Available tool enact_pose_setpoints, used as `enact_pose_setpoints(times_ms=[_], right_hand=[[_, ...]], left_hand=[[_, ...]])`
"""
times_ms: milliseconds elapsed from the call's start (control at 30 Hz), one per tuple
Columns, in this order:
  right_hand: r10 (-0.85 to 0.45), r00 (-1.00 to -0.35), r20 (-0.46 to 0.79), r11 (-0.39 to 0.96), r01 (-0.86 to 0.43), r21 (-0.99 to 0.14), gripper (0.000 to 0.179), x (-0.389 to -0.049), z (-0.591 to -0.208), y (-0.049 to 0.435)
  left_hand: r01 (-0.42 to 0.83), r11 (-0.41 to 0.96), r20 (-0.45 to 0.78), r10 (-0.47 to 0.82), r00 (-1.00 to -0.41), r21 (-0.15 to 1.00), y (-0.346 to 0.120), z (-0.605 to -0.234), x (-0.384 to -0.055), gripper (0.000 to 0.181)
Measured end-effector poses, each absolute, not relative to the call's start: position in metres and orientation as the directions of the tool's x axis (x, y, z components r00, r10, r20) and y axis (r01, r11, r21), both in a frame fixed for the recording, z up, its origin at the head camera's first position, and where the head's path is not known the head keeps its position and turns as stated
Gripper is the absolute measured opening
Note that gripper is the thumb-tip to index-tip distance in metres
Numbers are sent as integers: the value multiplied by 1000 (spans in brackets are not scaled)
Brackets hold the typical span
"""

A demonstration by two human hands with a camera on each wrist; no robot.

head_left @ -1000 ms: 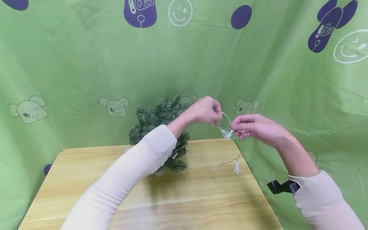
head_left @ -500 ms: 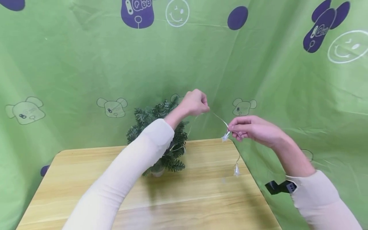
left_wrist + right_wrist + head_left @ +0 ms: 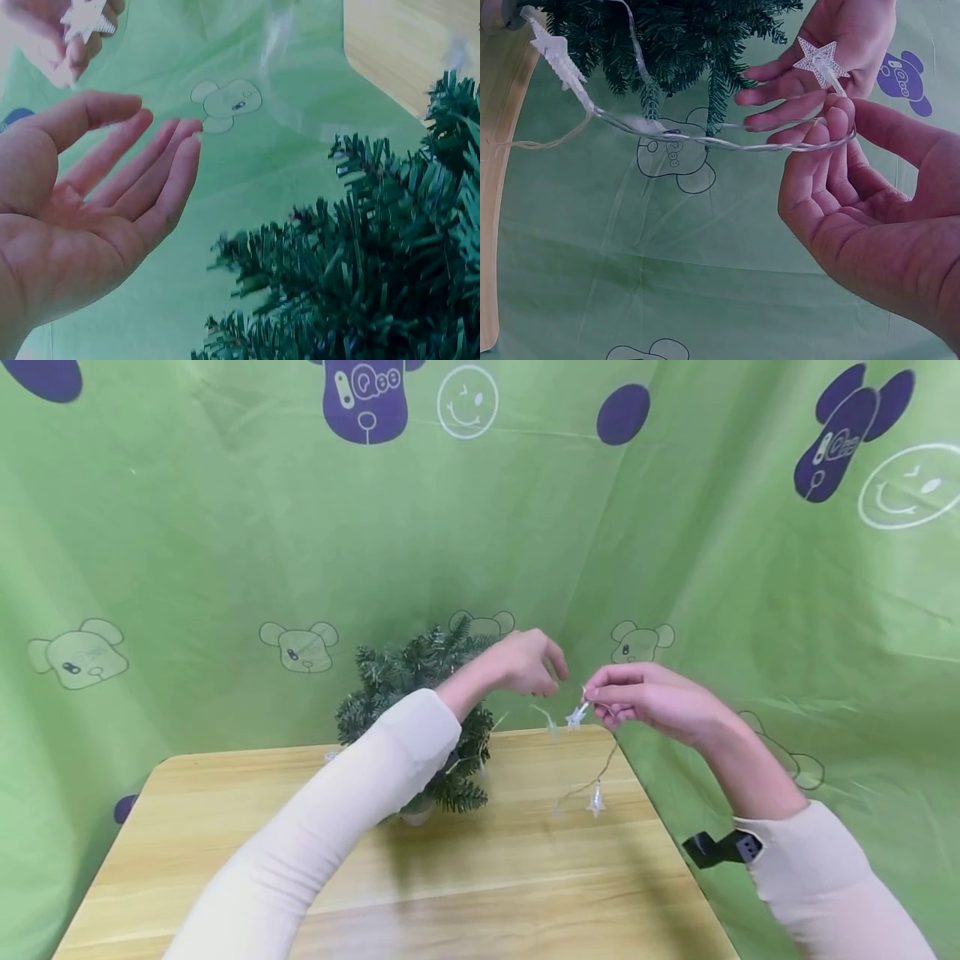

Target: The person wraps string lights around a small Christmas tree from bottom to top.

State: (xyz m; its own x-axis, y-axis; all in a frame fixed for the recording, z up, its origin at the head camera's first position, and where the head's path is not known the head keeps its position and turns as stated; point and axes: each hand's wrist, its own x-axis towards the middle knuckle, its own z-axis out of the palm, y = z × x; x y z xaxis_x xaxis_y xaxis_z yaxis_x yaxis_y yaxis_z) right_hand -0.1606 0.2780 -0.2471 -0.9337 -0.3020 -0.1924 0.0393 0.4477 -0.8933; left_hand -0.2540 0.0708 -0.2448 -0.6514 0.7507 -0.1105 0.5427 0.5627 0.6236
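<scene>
My right hand (image 3: 652,697) pinches a star-shaped string light (image 3: 821,63) at its base, and the clear wire (image 3: 727,145) loops around its fingertips. Another star (image 3: 597,799) hangs lower on the same wire. My left hand (image 3: 528,662) is just left of it, fingers loosely spread; the left wrist view shows its palm with nothing in it. Between the hands a blurred star (image 3: 551,724) dangles on a length of wire. Partly hidden behind my left forearm is a small artificial Christmas tree (image 3: 397,672), its lower right branches carrying some of the wire.
The tree stands near the back of a wooden table (image 3: 525,893). A green printed curtain (image 3: 225,527) surrounds the table. A black strap end (image 3: 720,850) sticks out from my right cuff. Another pale ornament (image 3: 331,757) shows at the tree's left.
My left hand drew a stretch of wire left toward the tree, then let go and came partway back with fingers opened. My right hand keeps its pinch and has shifted slightly left.
</scene>
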Motion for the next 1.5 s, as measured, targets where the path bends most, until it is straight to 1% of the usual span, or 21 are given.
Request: enact_pose_setpoints(times_ms=[67, 133, 300, 367, 500, 667, 767, 900, 1000, 1133, 1500], right_hand=[[-300, -935, -189, 446, 38, -894, 23, -160, -246, 277], [-298, -936, -185, 443, 36, -896, 23, -160, -244, 276], [-299, -937, -183, 446, 32, -895, 21, -160, -242, 274], [-296, -937, -184, 452, 32, -891, 22, -159, -242, 275], [-289, -938, -190, 460, 37, -887, 25, -158, -243, 276], [-293, -934, -202, 460, 48, -887, 27, -161, -245, 275], [-290, -936, -201, 467, 45, -883, 27, -163, -246, 273], [-285, -937, -204, 490, 41, -871, 31, -164, -245, 271], [-287, -933, -216, 500, 46, -865, 33, -164, -245, 269], [-293, -929, -226, 502, 51, -863, 32, -164, -245, 267], [-322, -920, -225, 499, 36, -866, 31, -166, -247, 268]], left_hand=[[540, 560, -136, 763, -632, 629, 73, -247, -252, 36], [546, 553, -133, 769, -625, 630, 74, -248, -251, 32], [584, 511, -51, 778, -626, 630, 72, -250, -256, 13], [598, 497, -11, 775, -632, 629, 71, -249, -259, 8], [601, 518, 45, 733, -678, 609, 67, -245, -267, 9], [563, 580, 102, 637, -764, 589, 57, -236, -281, 17], [553, 606, 161, 578, -800, 573, 47, -231, -289, 17], [552, 640, 214, 529, -821, 535, 31, -226, -299, 17], [539, 660, 216, 509, -833, 524, 19, -223, -305, 15], [504, 673, 199, 480, -855, 541, 6, -220, -311, 13], [425, 667, 198, 391, -899, 612, -27, -220, -327, 15]])
